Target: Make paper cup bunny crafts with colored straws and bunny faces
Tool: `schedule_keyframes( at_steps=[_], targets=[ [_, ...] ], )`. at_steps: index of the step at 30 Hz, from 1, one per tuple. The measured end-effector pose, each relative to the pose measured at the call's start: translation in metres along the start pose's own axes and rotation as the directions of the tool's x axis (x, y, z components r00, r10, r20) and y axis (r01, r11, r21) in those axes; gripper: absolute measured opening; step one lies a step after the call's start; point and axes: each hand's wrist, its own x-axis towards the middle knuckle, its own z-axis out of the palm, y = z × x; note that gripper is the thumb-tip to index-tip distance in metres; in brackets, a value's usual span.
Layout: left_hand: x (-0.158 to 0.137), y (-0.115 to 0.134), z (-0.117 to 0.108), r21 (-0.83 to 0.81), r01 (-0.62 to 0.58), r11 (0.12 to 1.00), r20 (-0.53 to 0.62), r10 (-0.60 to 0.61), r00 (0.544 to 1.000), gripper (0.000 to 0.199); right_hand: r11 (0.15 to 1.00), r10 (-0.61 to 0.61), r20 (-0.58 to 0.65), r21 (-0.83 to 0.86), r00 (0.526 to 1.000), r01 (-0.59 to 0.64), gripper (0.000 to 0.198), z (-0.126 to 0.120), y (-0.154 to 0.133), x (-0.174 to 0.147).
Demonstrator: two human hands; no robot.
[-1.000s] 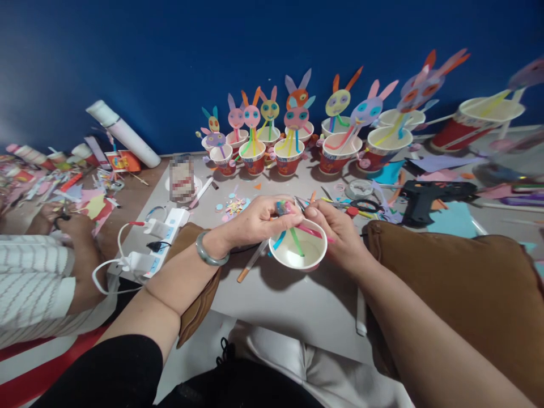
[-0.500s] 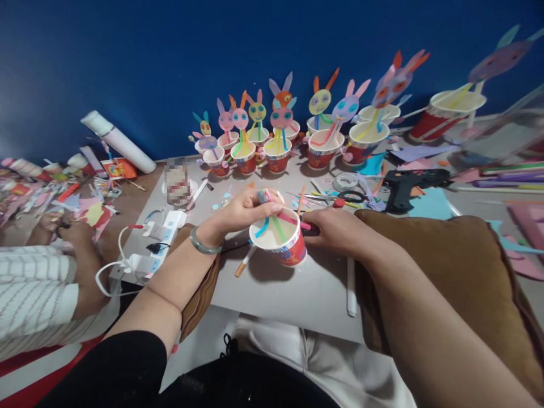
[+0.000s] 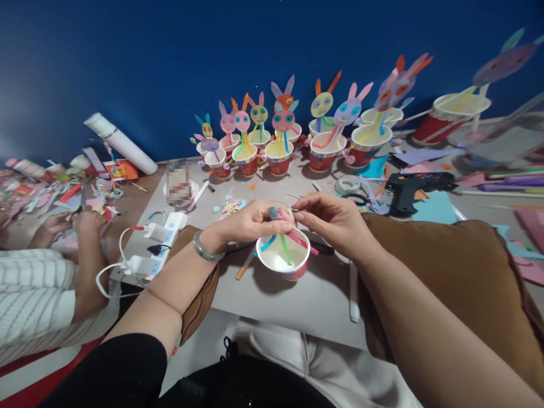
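Note:
A red-and-white paper cup (image 3: 297, 274) tilts toward me, its open mouth showing blue, green and pink strips inside. My left hand (image 3: 259, 221) grips its far rim, thumb on the near side of that rim. A small pink-and-blue piece (image 3: 277, 213) shows at the left fingers. Just behind the cup, my right hand (image 3: 331, 221) has thumb and forefinger pinched close to the left fingertips; what lies between them is too small to make out. A dark handle-like object (image 3: 325, 249) rests on the table below the right hand.
Several cups with paper rabbit heads, one a front cup (image 3: 278, 160), line the blue wall. A black glue gun (image 3: 403, 192) and tape roll (image 3: 347, 185) lie right. A brown cushion (image 3: 433, 266) flanks my right arm. A power strip (image 3: 170, 232) and another person's hands (image 3: 80, 221) are left.
My right hand has let go of the dark object beside the cup and risen to the left fingertips. The cup has shifted slightly right and tipped more toward me.

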Motion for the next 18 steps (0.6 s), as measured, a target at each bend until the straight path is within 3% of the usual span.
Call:
schedule_keyframes(
  at_steps=[8,13,15,18],
  targets=[
    [0.0012,0.0013,0.0004,0.028,0.04,0.999,-0.003,-0.04,0.999,0.038,0.976,0.113,0.107,0.176,0.988,-0.131,0.041,0.0006,0.0029,0.0012],
    [0.0009,-0.0021,0.0002,0.043,0.046,0.998,-0.006,-0.046,0.999,0.035,0.968,0.171,0.148,0.162,0.974,-0.194,0.045,0.0012,0.0023,0.001],
    [0.0017,-0.0028,0.0002,-0.002,0.052,0.999,-0.03,-0.052,0.998,0.034,0.974,0.162,0.118,0.141,0.98,-0.178,0.045,0.0014,0.0023,0.0008],
    [0.0036,-0.0063,-0.0024,-0.183,0.066,0.981,-0.137,-0.092,0.986,0.035,0.987,0.097,-0.038,0.131,0.994,-0.092,0.044,-0.0004,0.0042,0.0018]
  ],
)
